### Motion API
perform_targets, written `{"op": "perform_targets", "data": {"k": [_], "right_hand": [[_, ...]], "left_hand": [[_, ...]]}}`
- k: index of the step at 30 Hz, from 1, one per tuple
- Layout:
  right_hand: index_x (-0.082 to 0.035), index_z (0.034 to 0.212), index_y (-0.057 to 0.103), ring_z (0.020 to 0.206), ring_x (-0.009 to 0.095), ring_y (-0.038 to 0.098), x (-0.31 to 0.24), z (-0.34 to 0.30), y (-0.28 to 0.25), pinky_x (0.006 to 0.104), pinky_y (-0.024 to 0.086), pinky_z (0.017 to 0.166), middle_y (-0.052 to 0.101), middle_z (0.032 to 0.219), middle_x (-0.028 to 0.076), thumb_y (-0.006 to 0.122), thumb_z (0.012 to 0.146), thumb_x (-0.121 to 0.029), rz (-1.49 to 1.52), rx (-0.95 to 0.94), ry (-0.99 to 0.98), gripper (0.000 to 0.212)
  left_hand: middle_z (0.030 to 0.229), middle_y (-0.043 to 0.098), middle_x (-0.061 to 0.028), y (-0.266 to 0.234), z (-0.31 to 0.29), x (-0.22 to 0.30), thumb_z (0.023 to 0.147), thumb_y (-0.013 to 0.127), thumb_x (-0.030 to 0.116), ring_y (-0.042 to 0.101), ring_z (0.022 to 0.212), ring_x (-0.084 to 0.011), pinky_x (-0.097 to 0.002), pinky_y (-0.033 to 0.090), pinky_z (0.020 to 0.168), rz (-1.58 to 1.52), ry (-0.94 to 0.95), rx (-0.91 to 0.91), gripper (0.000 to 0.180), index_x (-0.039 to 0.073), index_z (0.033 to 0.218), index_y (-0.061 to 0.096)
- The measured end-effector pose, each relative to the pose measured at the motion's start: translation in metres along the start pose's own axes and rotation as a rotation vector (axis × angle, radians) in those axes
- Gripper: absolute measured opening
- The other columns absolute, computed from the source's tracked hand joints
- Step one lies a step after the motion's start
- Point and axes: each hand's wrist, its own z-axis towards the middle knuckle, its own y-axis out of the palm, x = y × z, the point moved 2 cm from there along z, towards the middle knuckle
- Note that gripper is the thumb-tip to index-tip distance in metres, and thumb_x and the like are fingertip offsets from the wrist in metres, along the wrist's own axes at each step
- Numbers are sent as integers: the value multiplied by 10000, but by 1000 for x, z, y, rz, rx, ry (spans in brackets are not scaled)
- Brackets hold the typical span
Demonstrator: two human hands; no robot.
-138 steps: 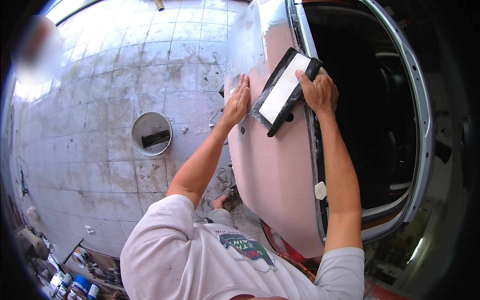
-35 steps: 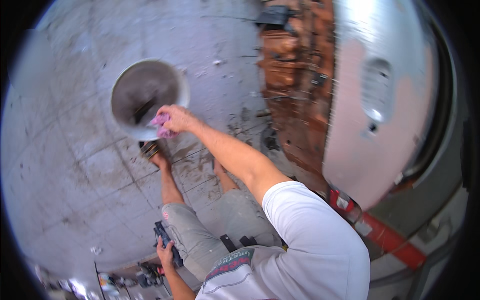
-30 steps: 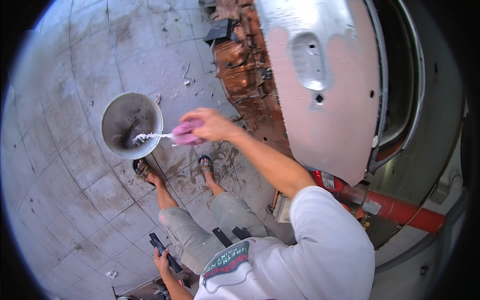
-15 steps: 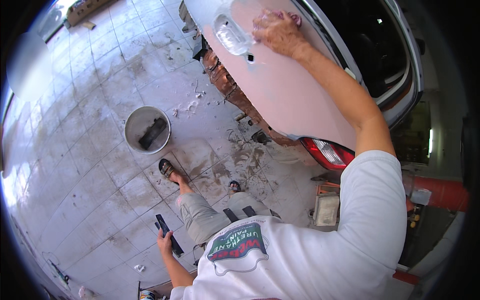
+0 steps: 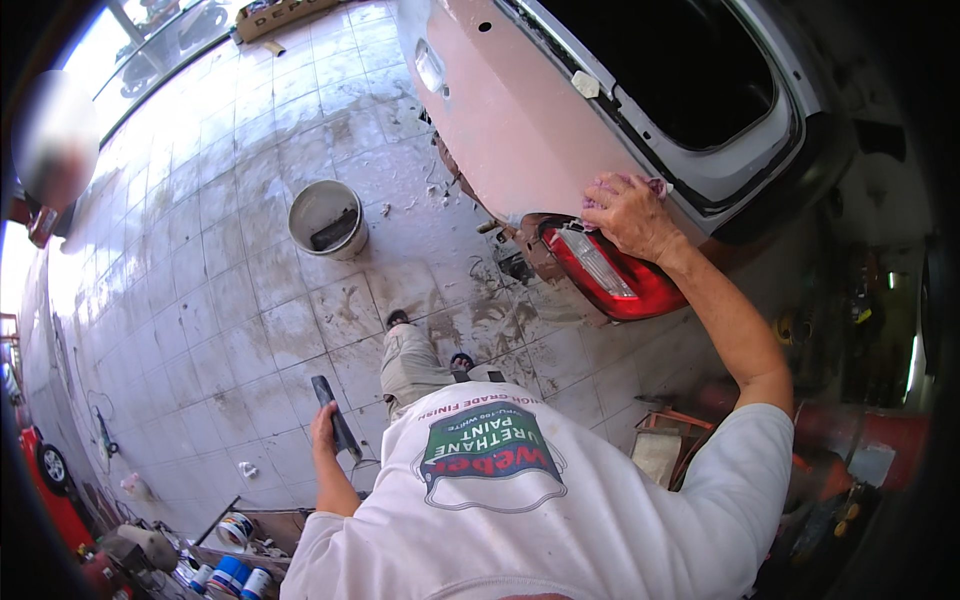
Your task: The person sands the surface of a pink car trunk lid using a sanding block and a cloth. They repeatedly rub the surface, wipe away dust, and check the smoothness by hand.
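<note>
My right hand point(image 5: 635, 218) is closed on a crumpled pinkish cloth point(image 5: 657, 187). It presses the cloth to the car's pink-coated rear side panel point(image 5: 530, 130), just above the red and clear tail light point(image 5: 612, 270). Low at my left side, my left hand point(image 5: 323, 432) grips a long, dark sanding block point(image 5: 340, 415), held away from the car. The panel has a pale fuel-filler recess point(image 5: 430, 66) and a small dark hole farther along it. My fingers partly hide the cloth.
On the tiled, smeared floor stands a pale bucket point(image 5: 296, 222) with a dark block inside. A worn box-like object point(image 5: 658, 455) lies below the tail light. Blue-and-white cans point(image 5: 230, 574) and clutter fill the lower left, near a red car point(image 5: 50, 490). A cardboard box point(image 5: 285, 15) sits far off.
My right hand with the cloth has moved from beside the filler recess, along the panel toward me, to the tail light. My view has shifted; my left hand still holds the sanding block.
</note>
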Motion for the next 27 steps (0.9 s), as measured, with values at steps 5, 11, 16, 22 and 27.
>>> {"op": "perform_targets", "data": {"k": [5,11,16,22,27], "right_hand": [[-168,1029,823,1095,284,700,36,31,-65,433,619,914,746,1183,59,833,847,-208,126,31,62,187],[-216,1194,805,1226,260,690,103,135,-105,413,596,1050,740,1296,33,859,876,-354,-138,303,29,351],[-237,1372,708,1313,342,600,161,208,-94,451,518,1108,669,1412,99,889,803,-430,96,299,163,628],[-365,1476,646,1346,289,627,176,209,-10,448,502,1192,682,1438,12,917,761,-524,-184,99,236,781],[-174,1329,709,1294,395,594,186,211,-41,460,504,1092,678,1366,159,940,690,-493,196,124,196,750]], "left_hand": [[862,626,27,90,13,70,993,747,480,553,752,-120,-308,444,681,-155,117,-195,402,85,1062,740],[963,659,29,270,-19,205,999,746,405,571,846,-87,-269,482,777,57,442,-444,470,74,1333,719],[981,637,26,375,-101,279,945,735,260,589,850,-106,-276,501,807,-250,508,-716,493,92,1399,642],[962,647,7,410,-116,298,964,688,324,604,841,-112,-281,517,773,-176,453,-736,427,49,1290,667],[930,665,27,413,-129,314,1013,695,424,578,807,-79,-249,486,742,-119,562,-414,443,50,1249,720]]}}
